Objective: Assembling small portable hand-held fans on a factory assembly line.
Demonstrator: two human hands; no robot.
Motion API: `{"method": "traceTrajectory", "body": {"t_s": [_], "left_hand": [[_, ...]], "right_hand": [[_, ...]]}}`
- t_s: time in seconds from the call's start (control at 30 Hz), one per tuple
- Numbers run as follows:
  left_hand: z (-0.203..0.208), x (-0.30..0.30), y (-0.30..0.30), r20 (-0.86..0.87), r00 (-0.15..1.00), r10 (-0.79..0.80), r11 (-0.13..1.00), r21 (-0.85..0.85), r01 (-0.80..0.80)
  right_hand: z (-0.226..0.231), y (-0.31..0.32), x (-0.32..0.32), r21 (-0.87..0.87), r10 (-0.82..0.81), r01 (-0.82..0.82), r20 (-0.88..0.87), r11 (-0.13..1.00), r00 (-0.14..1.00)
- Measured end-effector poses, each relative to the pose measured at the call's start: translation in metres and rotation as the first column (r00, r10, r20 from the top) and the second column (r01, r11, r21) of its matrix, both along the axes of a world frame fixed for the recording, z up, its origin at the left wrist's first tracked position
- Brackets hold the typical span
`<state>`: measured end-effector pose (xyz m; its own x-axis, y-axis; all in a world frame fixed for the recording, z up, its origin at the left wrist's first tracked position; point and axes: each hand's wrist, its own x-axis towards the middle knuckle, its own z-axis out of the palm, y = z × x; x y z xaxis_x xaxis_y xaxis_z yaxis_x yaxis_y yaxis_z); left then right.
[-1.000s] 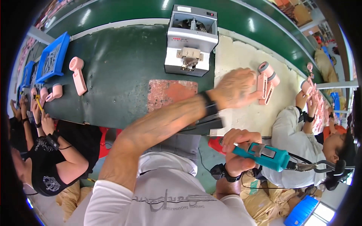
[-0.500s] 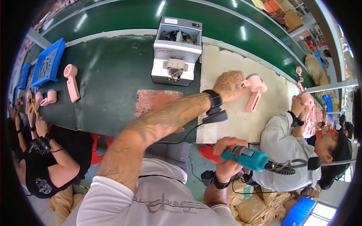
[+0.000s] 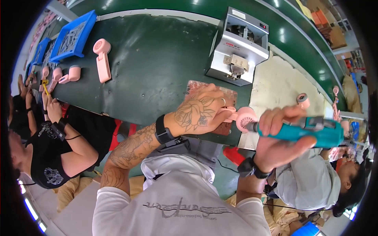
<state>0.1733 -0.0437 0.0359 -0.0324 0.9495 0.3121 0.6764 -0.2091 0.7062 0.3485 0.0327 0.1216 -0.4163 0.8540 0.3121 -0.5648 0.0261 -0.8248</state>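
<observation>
My left hand (image 3: 199, 112) grips a pink hair-dryer-shaped part (image 3: 243, 117) by its handle, holding it over the near edge of the green table (image 3: 157, 70). My right hand (image 3: 281, 141) holds a teal electric screwdriver (image 3: 307, 129) sideways, with its tip against the round pink head of that part. Under my left hand lies a reddish worn mat (image 3: 228, 96). A black band is on each wrist.
A grey metal machine (image 3: 238, 47) stands behind the mat. Another pink part (image 3: 102, 59) lies at the left, with more near a blue tray (image 3: 73, 37). A pale mat (image 3: 283, 86) holds a pink part (image 3: 303, 100). One person sits to my left, another to my right.
My left hand has brought the pink part from the pale mat at the right back toward me. My right hand has raised the screwdriver from my lap up to the part.
</observation>
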Motion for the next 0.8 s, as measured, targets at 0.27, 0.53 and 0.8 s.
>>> {"method": "traceTrajectory", "body": {"t_s": [0.27, 0.53, 0.8], "left_hand": [[-0.01, -0.011, -0.011, -0.199, 0.979, 0.03, 0.985, 0.174, 0.005], [-0.013, -0.007, -0.008, -0.241, 0.966, 0.096, 0.99, 0.127, -0.066], [-0.016, -0.007, -0.007, -0.257, 0.962, 0.093, 0.985, 0.166, -0.051]], "right_hand": [[-0.007, 0.056, -0.092, 0.311, -0.148, 0.107, 0.11, 0.944, 0.983], [-0.027, 0.062, -0.111, 0.321, -0.213, 0.133, 0.23, 0.938, 0.95], [-0.023, 0.058, -0.099, 0.322, -0.177, 0.07, 0.316, 0.944, 0.932]]}}
